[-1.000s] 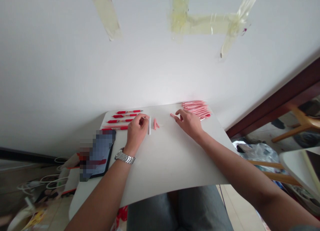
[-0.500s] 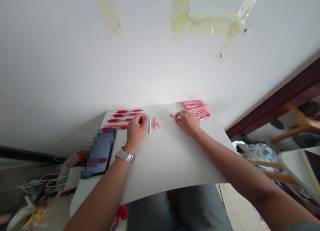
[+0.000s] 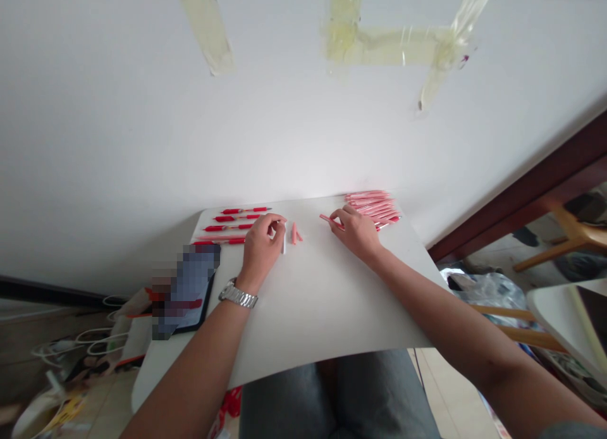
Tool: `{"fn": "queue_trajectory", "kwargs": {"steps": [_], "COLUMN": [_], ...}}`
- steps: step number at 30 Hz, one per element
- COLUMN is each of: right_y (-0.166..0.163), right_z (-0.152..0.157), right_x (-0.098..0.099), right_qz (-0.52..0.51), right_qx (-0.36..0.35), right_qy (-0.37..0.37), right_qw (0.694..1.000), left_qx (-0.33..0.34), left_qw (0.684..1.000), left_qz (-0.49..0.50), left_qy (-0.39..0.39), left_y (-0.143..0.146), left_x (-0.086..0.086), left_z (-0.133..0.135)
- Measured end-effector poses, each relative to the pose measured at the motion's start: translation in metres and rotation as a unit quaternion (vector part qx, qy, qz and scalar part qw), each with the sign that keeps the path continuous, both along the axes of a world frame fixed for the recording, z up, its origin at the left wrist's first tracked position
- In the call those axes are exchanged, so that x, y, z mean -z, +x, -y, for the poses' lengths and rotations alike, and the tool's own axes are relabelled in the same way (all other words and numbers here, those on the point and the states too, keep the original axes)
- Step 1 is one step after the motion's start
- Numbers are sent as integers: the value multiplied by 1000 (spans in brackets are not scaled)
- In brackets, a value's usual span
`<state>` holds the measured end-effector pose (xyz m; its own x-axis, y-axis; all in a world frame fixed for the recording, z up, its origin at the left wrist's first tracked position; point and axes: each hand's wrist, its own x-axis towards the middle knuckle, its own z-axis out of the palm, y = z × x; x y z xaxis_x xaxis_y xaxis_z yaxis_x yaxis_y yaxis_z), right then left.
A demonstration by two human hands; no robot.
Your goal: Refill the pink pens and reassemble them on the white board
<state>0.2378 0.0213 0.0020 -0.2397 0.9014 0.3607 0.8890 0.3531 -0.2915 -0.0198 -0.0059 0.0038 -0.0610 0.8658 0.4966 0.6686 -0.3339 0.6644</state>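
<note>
On a white table [image 3: 313, 300] my left hand [image 3: 260, 249], with a metal watch at the wrist, is curled with its fingertips pinched at the top of a thin white refill tube [image 3: 284, 244]. Just right of it lie two small pink pen parts [image 3: 294, 234]. My right hand [image 3: 358, 231] is closed on a pink pen barrel [image 3: 327, 219] that sticks out to the left. Behind that hand lies a pile of pink pen barrels [image 3: 372, 205]. Several assembled red pens [image 3: 232, 225] lie in a row left of my left hand.
A dark tablet [image 3: 187, 290] rests on the table's left edge. A white wall with strips of yellowed tape [image 3: 370, 40] rises behind the table. Cables and clutter lie on the floor at left, wooden chair legs [image 3: 559, 243] and bags at right.
My right hand has lifted the pink barrel slightly and drawn it toward the pile. My left hand's fingers have closed in on the white tube.
</note>
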Motion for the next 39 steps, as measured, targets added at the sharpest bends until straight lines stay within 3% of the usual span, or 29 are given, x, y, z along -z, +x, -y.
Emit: {"fn": "queue_trajectory", "kwargs": {"steps": [8,15,21,29,39], "right_y": [-2,-3,-4,-5,-6], "right_z": [-2,-1,-1,0,0], "right_x": [2,0,2,4,6], "right_qz": [-106,-123,-134,-132,-122], "right_qx": [-101,-123,-128,-137,-177], "right_qy": [121,117,123,122,84], "right_qw": [982,978,975,974,973], "left_qx": [45,66,47,84,103], "left_qw": [994,980,971,972,992], "left_qz": [-102,-187,-236,-218,-68], "left_qy": [21,27,12,11,28], "left_y": [9,19,28,27,21], "left_x": [-3,3,6,6,2], "left_z": [6,6,6,5,6]}}
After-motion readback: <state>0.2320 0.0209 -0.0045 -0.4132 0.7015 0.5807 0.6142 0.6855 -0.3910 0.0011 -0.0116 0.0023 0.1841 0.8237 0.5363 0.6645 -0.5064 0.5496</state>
